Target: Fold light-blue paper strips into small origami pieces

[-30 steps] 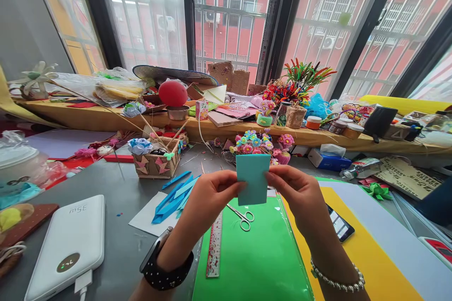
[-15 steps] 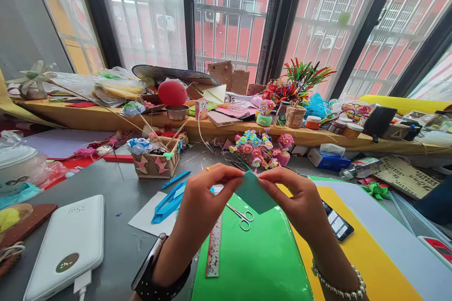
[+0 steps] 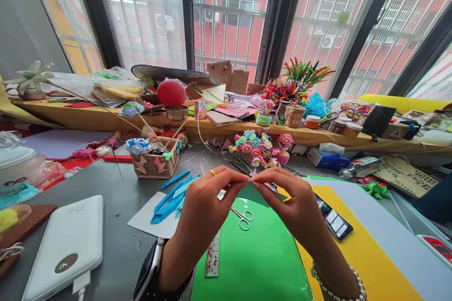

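A small piece of green paper [image 3: 257,194] is pinched at its upper edge between both hands, above the bright green mat [image 3: 261,258]. My left hand [image 3: 213,197] grips it from the left with thumb and forefinger. From the right, my right hand [image 3: 287,193] pinches the same edge, its fingertips almost touching the left ones. The paper is seen nearly edge-on and partly hidden by the fingers. Small scissors [image 3: 243,218] lie on the mat just below the hands. A patterned ruler [image 3: 212,258] rests at the mat's left edge.
Blue paper strips [image 3: 171,202] lie on white paper to the left, near a power bank [image 3: 67,244]. A phone [image 3: 334,218] sits on yellow paper at right. Behind are a cardboard basket [image 3: 155,164], crocheted flowers [image 3: 252,146] and a tissue pack [image 3: 328,157].
The green paper has tilted from facing the camera to nearly edge-on. Both hands have drawn closer together, and the left has shifted slightly right.
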`<state>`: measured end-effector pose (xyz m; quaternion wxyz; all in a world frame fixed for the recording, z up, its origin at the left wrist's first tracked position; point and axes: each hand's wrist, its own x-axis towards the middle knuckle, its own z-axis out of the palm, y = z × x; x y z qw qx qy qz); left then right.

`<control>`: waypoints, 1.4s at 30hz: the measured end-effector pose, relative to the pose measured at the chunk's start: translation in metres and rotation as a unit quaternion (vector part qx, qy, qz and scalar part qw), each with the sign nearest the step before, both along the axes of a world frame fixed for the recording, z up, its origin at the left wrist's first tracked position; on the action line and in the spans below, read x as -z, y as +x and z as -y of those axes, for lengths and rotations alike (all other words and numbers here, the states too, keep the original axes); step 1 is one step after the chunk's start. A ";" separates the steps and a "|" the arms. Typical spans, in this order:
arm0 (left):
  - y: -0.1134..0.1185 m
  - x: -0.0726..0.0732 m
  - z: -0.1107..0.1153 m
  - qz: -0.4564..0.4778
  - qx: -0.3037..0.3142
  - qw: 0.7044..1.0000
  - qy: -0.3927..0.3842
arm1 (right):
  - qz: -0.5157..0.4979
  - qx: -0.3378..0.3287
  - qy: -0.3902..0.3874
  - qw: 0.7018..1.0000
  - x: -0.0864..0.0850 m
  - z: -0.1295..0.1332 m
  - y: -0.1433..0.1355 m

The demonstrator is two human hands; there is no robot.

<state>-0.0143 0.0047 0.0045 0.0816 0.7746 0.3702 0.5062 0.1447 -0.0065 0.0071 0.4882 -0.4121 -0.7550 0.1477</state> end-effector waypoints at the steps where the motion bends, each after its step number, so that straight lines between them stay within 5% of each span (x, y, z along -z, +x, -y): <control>1: 0.000 0.000 0.000 -0.001 0.000 1.000 -0.005 | 0.000 -0.001 -0.001 1.000 0.000 0.000 0.000; 18: -0.004 -0.006 -0.001 0.022 -0.025 0.999 -0.001 | -0.001 0.021 -0.026 0.999 0.002 -0.003 0.008; 25: -0.008 -0.006 -0.005 -0.004 0.023 0.996 -0.086 | 0.010 0.007 -0.003 1.000 0.002 -0.005 0.008; 42: -0.009 -0.009 -0.002 -0.001 -0.021 0.999 -0.028 | 0.021 -0.002 -0.014 1.000 0.002 -0.007 0.014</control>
